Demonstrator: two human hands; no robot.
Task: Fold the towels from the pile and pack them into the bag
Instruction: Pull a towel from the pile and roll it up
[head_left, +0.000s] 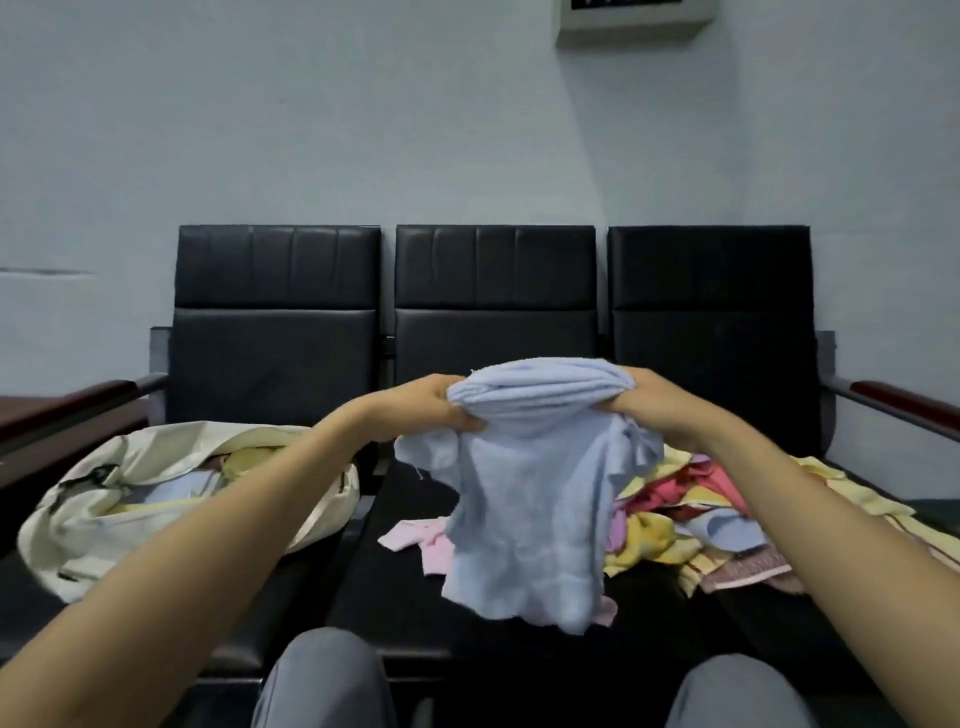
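Blue towel hangs at centre frame between my hands, above the middle seat. The pile lies at lower right and the bag at lower left. My worry is the top edge. It is gathered into pleats rather than stretched flat, so I judge a fold made from here would come out lumpy and too thick for the bag. The lower hem hangs ragged in front of a pink cloth. I cannot tell whether they touch, but a sweep toward the bag could drag that cloth along. A loose flap on the right, close to the pile, could also snag there. As for grip, my left hand and right hand each have fingers curled tight on the bunched top of the blue towel, one at either end, with nothing else held.
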